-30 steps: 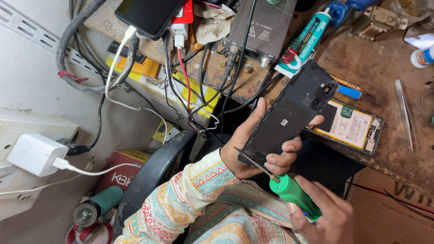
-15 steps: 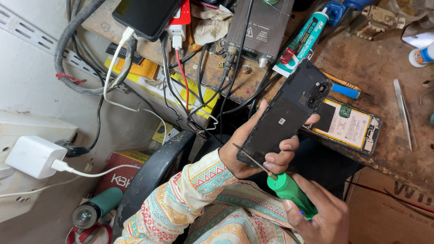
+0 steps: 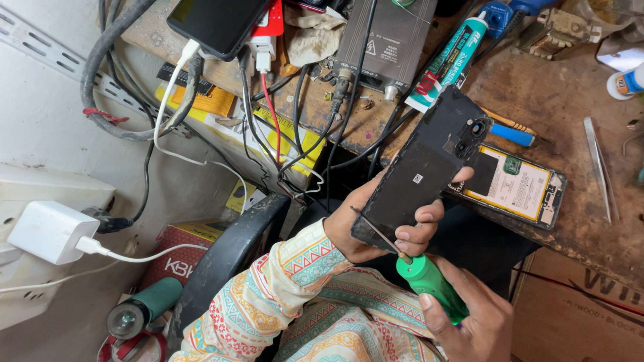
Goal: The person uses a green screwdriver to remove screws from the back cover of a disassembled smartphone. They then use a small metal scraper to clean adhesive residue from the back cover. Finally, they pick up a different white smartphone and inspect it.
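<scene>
The worn wooden surface (image 3: 557, 100) is crowded with cables and tools. My left hand (image 3: 376, 224), fingers curled, grips the black phone back cover (image 3: 422, 167) above my lap. My right hand (image 3: 469, 318), fingers wrapped, holds the green-handled screwdriver (image 3: 429, 281), tip at the cover's lower edge. Prying step, I judge; next calls for gentle leverage.

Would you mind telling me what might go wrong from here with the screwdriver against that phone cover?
1. The green-handled screwdriver in the right hand has its thin tip at the lower edge of the black phone back cover; a slip could jab the left hand fingers wrapped there.
2. Prying hard might crack or gouge the cover.
3. The opened phone lies near the bench edge and could get knocked.
</scene>
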